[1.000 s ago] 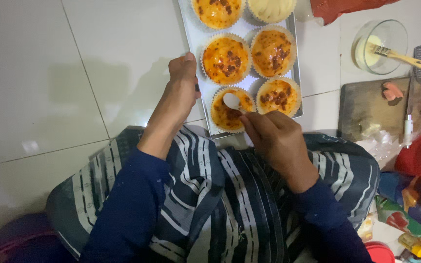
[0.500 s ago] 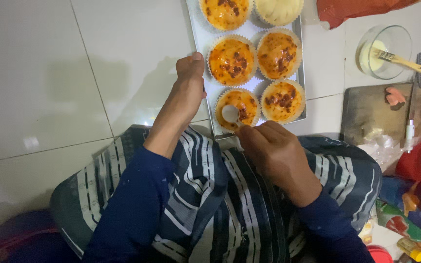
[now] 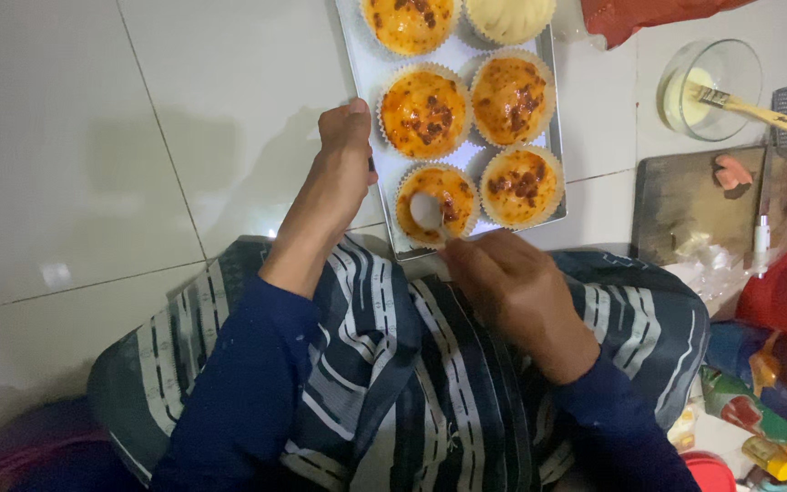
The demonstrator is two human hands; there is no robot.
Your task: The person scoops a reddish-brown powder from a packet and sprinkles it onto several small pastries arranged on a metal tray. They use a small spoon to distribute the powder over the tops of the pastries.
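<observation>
Left hand: rests at the left edge of the tray, fingers curled down over the rim with the thumb side up; it seems to steady the tray, though the fingertips are hidden, so how firmly it grips I cannot tell

Right hand: closed around the handle of a spoon, fingers bunched together just below the tray's near edge; knuckles face the camera

Spoon: small and pale; its bowl lies over the top of the nearest left tart, touching or just above the filling; the handle runs back into the right hand and is mostly covered

Tray: a silvery rectangular tray on the white tiled floor, its near end touching the person's lap

Tarts: round pastries in pale fluted paper cups, set in two columns; the nearest left tart sits under the spoon; beside it the nearest right tart; all of these have orange tops with dark reddish flecks; one at the far right end is plain and pale

Lap: a dark cloth with white stripes spread over the knees; dark blue sleeves on both arms

To the right: a glass bowl with a brush laid across it; a dark board near it, well apart from the tray
</observation>
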